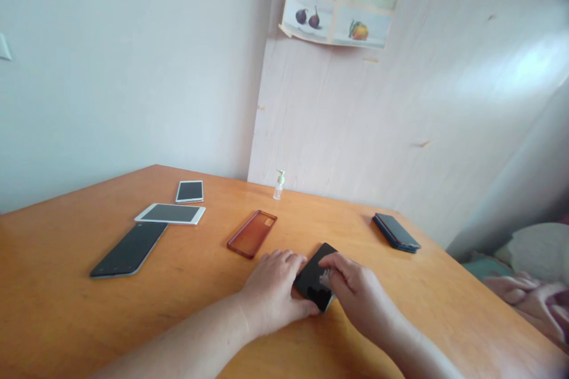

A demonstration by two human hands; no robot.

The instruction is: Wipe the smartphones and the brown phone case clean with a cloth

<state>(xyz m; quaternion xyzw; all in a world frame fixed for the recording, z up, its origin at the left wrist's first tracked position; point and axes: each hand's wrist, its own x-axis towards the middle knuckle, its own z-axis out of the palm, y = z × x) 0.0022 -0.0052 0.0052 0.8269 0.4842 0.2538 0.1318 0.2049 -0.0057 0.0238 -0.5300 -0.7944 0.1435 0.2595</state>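
A dark smartphone (pixel 311 285) lies screen up on the wooden table in front of me. My left hand (pixel 278 287) steadies it, fingers along its left edge and thumb at the near corner. Over the right side of the screen, my right hand (pixel 355 287) is closed, its fingers bent down. A small greyish-white scrap (pixel 326 278) shows under those fingertips; whether it is cloth or tissue I cannot tell. Just beyond my left hand rests an empty reddish-brown phone case (pixel 252 235), with a camera cutout at its far end.
Left on the table (pixel 200 278) are a black phone (pixel 128 250), a white phone (pixel 171 213) touching its far end, and a smaller white phone (pixel 190 190). A small clear pump bottle (pixel 278 186) stands near the wall. Far right lies a dark phone on a dark blue case (pixel 395 233).
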